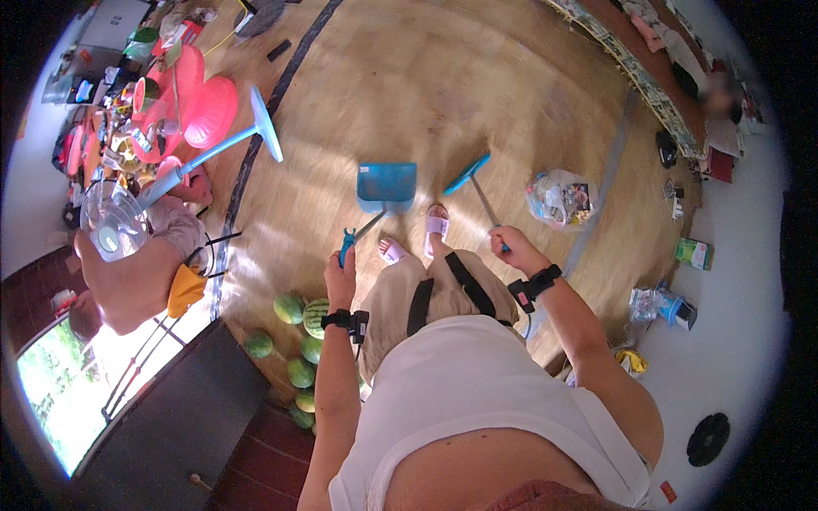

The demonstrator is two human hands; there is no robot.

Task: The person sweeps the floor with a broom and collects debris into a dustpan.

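Observation:
My left hand (pixel 341 277) is closed round the handle of a blue long-handled dustpan (pixel 386 186). Its pan rests on the wooden floor ahead of my feet, with no litter that I can make out in it. In my right hand (pixel 518 249) is the grip of a broom (pixel 468 174) with a blue head and a thin grey stick. The broom head touches or hovers just over the floor, to the right of the pan and apart from it. Both wrists wear dark strapped devices.
Several watermelons (pixel 300 372) lie by my left side. A clear bag of rubbish (pixel 558 200) sits on the floor to the right. At the left are a blue-and-white standing fan (pixel 111 221), a seated person (pixel 141 281) and a pink table (pixel 175 102). Another person is at the far right.

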